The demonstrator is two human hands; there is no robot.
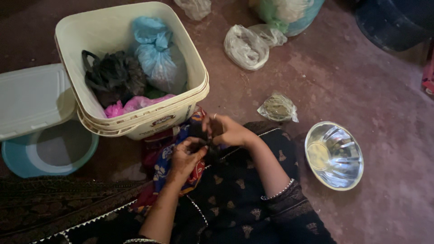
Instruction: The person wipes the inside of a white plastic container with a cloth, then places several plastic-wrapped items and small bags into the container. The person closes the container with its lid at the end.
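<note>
The reddish-brown floor fills most of the frame, worn and mottled. In the upper left stands a large cream square tub, open at the top. Inside it lie a pale blue plastic bag toward the upper right, a black plastic bag at the left, and a pink bag along the lower wall. To the left of the tub, a white square lid rests on top of a teal round container, covering its upper part. At the lower right of the frame sits a shiny steel bowl, empty, well apart from the tub. At the upper centre lie clear knotted plastic bags, and between them and the bowl rests a small clear packet of greenish-brown contents.

In the lower centre, the person's lap is covered by black patterned cloth, with a bright red, blue and yellow printed cloth just below the tub. Both hands meet over this spot. The left hand has its fingers curled closed around a small dark bundle, which sits in the middle of the frame just under the tub's lower corner. The right hand, a ring on one finger, pinches the top of the same bundle with closed fingers. What the bundle is cannot be told; it is too dark.
</note>
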